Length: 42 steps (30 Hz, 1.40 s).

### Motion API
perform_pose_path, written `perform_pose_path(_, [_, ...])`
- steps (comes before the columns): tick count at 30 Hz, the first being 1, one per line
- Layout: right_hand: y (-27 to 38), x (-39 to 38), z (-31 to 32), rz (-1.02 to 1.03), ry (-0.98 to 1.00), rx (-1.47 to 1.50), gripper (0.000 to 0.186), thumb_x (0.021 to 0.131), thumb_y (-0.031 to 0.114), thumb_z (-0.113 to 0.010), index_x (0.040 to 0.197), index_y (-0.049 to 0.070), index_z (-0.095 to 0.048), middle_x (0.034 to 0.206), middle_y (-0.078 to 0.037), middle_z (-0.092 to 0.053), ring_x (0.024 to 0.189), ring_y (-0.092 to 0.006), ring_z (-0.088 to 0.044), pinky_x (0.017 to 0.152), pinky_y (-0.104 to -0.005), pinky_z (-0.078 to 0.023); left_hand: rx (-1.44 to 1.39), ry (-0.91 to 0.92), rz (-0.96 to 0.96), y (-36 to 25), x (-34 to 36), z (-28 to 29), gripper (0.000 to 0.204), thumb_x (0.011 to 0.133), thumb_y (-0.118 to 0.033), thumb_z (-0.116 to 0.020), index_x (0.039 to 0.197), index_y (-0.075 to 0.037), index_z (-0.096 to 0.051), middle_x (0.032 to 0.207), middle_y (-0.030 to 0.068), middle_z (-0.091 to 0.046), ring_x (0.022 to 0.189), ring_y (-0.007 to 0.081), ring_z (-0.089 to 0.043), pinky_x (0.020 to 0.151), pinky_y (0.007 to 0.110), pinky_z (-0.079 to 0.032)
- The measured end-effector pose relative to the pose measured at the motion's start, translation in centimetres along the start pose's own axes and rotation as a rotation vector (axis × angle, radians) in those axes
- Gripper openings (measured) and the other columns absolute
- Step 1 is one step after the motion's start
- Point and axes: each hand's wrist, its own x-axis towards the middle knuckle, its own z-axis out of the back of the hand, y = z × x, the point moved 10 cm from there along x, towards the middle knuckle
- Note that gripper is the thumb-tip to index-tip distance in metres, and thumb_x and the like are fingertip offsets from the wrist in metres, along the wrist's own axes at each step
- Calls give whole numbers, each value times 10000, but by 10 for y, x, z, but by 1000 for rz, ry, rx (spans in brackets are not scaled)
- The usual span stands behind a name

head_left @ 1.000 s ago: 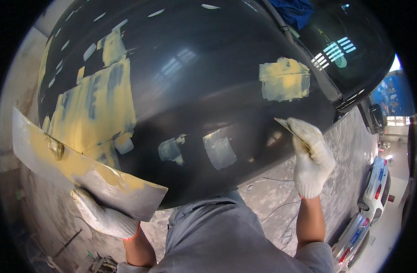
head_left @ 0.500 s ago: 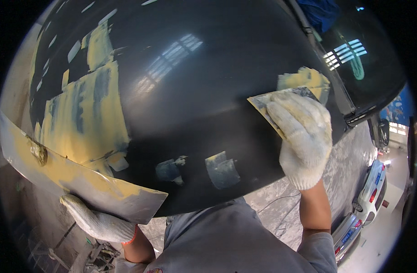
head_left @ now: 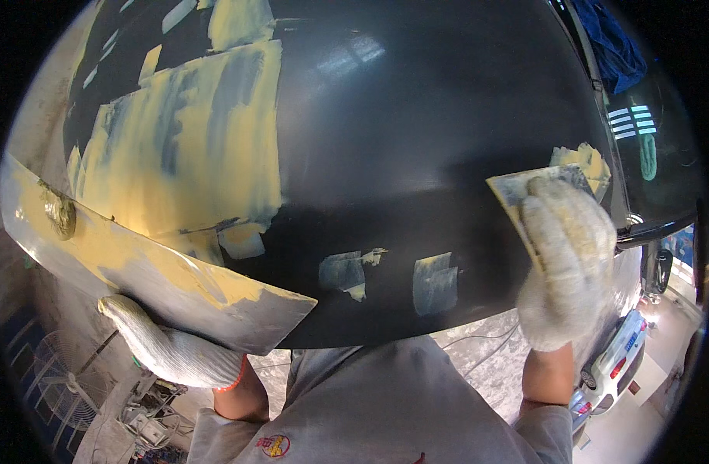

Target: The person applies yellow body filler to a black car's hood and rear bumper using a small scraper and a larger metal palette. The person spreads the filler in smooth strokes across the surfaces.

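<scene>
My left hand (head_left: 172, 352), in a white knit glove, grips from below a grey mixing board (head_left: 238, 317) smeared with yellow putty; a darker lump (head_left: 59, 215) sits on its left part. The board overlaps the near left edge of a black car hood (head_left: 416, 116). In my gloved right hand (head_left: 568, 259) is a flat putty spreader (head_left: 522, 189), its face streaked with putty. It lies against the hood's right side, beside a small yellow putty patch (head_left: 594, 166) that it partly covers. My fingers are closed over the spreader.
A broad streaky putty area (head_left: 207, 147) covers the hood's left; two thin patches (head_left: 435, 284) lie near its front edge. Beyond the hood are a windshield (head_left: 664, 147) and blue cloth (head_left: 609, 42). A standing fan (head_left: 68, 379) is lower left, white cars (head_left: 621, 356) lower right.
The view has turned, so hood and hands appear farther right. My right hand with the spreader stays beside the small putty patch. The left hand still holds the board; the fan shows more fully.
</scene>
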Motion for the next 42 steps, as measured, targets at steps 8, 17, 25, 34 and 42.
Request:
perform_pose_path(8, [82, -6, -32, 5, -45, 49, 531, 722, 203, -760, 1248, 179, -826, 1294, -48, -751, 1226, -270, -659, 1061, -486, -497, -55, -3, 195, 13, 4, 3, 580, 1122, -115, -506, 1644, 86, -351, 1637, 316, -442, 1405, 380, -590, 1188, 505, -515])
perform_pose_path(17, [96, 7, -52, -113, -81, 50, 478, 674, 50, -767, 1144, 118, -822, 1274, -83, -770, 1133, -332, -693, 941, -458, -541, -289, 233, 177, 42, 5, 1, 609, 1117, -74, -533, 1661, 68, -299, 1673, 293, -397, 1419, 354, -585, 1187, 453, -527])
perform_pose_path(25, [100, 13, -66, -131, -31, 39, 523, 670, 44, -716, 1176, 118, -824, 1284, -78, -772, 1201, -319, -698, 980, -483, -531, -409, 48, 362, 52, 9, 10, 552, 1157, -146, -484, 1653, 56, -350, 1677, 257, -417, 1453, 349, -546, 1240, 460, -467])
perform_pose_path(34, [105, 3, -63, -135, 37, 71, 511, 672, 51, -732, 1171, 107, -824, 1282, -79, -772, 1252, -316, -687, 1009, -481, -530, -316, -27, 332, 38, 15, 3, 530, 1178, -235, -438, 1630, 40, -424, 1688, 230, -422, 1485, 341, -515, 1262, 471, -437])
perform_pose_path(42, [96, 16, -62, -154, -17, 69, 519, 694, 37, -731, 1201, 105, -817, 1273, -83, -774, 1247, -310, -683, 1051, -475, -486, -161, -34, 355, 32, 11, 6, 555, 1173, -212, -434, 1660, 41, -356, 1699, 262, -382, 1491, 363, -510, 1245, 482, -458])
